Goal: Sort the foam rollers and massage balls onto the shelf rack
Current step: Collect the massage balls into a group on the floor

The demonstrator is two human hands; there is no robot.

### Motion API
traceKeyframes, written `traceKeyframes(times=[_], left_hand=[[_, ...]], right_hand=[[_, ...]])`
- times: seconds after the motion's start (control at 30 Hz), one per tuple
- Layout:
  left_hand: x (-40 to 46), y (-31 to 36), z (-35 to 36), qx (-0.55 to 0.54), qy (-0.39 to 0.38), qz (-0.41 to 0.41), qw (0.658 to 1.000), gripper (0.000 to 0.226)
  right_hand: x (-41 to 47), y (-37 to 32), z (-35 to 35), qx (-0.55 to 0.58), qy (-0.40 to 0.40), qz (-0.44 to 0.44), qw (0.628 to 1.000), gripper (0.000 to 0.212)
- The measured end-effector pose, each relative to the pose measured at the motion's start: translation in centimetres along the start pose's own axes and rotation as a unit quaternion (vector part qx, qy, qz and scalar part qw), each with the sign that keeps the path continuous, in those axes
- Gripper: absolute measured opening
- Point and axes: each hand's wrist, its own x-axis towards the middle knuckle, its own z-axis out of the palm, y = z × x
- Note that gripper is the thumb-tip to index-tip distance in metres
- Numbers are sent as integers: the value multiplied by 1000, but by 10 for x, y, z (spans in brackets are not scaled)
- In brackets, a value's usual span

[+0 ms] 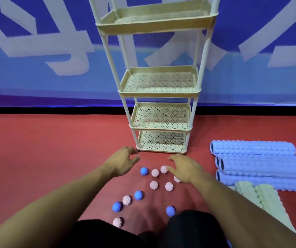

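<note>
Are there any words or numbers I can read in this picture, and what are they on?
Nothing can be read.
Wall banner: big white strokes on blue, cut off by the frame, so no whole letter or word can be read.
Shelf rack, balls and foam rollers: no labels or numbers visible.

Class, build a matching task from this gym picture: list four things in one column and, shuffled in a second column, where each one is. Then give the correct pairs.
Column 1
1. shelf rack
2. blue foam rollers
3. massage balls
4. cream foam rollers

Column 2
A. on the red floor between the two forearms
B. far right, behind the cream ones
C. standing against the blue wall
D. right, nearest the camera

Pairs: 1-C, 2-B, 3-A, 4-D
</note>
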Motion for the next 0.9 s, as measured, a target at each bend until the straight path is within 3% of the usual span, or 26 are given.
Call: traceKeyframes(times=[0.23,0.5,0.63,0.8,0.9], left_hand=[[116,-46,130,-47,-78,-46,995,33],[158,-104,276,-81,-125,-82,985,45],[160,-109,317,-124,-87,-112,982,46],[165,-103,338,-216,-36,-100,971,38],[166,-99,348,-270,1,-98,958,37]], right_hand=[[99,72,101,-24,-112,35,993,51],[171,100,210,-56,-158,-22,986,57],[166,112,253,-73,-129,-28,988,46],[171,120,265,88,-45,19,995,49],[172,119,274,108,7,34,994,46]])
